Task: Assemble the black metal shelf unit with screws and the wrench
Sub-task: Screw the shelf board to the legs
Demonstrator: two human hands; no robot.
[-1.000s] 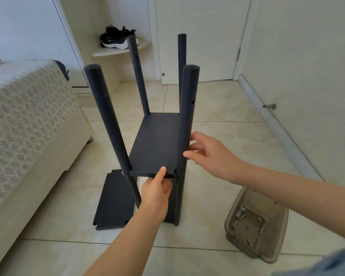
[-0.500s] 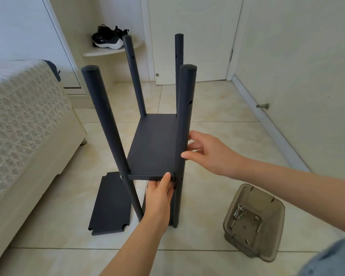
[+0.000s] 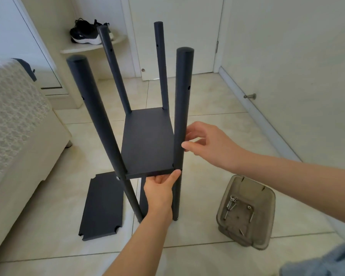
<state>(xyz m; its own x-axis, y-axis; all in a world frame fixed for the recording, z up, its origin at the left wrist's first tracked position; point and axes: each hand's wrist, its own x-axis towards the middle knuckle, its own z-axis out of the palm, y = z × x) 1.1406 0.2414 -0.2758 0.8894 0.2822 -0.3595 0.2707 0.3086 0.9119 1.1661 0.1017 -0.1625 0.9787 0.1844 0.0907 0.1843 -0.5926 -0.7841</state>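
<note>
Left hand [image 3: 159,191]: gripped the flat black metal shelf panel [image 3: 147,140] from beneath; your thumb had shifted to its corner.
Right hand [image 3: 209,145]: open, fingertips still steadying the round black metal post [image 3: 182,108] above.
Judgement: corner appeared aligned but unfastened.

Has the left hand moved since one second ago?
Yes. The left hand slid right along the front edge of the shelf, toward the near right post.

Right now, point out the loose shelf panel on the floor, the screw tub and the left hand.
loose shelf panel [image 3: 102,206], head view, middle of its top face.
screw tub [image 3: 266,212], head view, its bare right wall.
left hand [image 3: 159,193], head view, back of the hand.
</note>
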